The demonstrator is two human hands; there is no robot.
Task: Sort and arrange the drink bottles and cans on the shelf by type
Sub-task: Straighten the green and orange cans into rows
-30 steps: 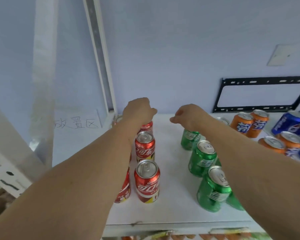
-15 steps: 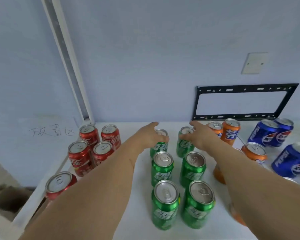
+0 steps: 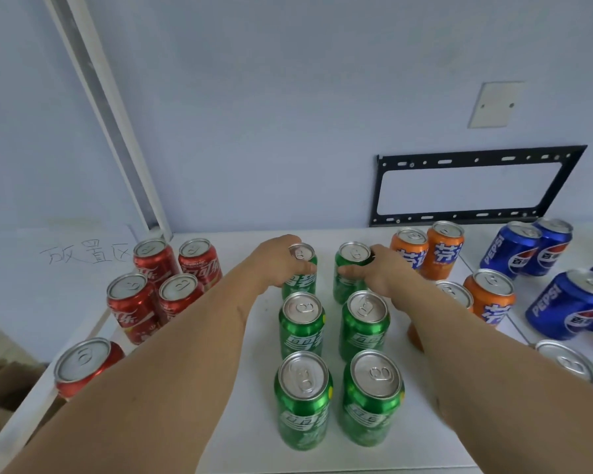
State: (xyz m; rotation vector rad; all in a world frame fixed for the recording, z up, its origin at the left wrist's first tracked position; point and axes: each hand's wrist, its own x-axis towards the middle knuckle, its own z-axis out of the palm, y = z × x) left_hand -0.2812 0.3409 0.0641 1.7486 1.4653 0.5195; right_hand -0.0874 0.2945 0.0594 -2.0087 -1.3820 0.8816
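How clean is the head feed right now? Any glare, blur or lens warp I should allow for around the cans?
Head view: light is soft and even, shadows on the shelf faint. Green cans are sharp, with mild sheen on their lids. Wide-angle warp bends the white post and tilts the blue cans outward. Left hand and right hand show no motion blur.

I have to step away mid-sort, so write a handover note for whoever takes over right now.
Left hand grips the back-left green can; right hand grips the back-right green can.
Done: green cans stand in two rows of three; red cans grouped left, orange cans and blue cans right.
Left: release both cans, then straighten the orange and blue groups.
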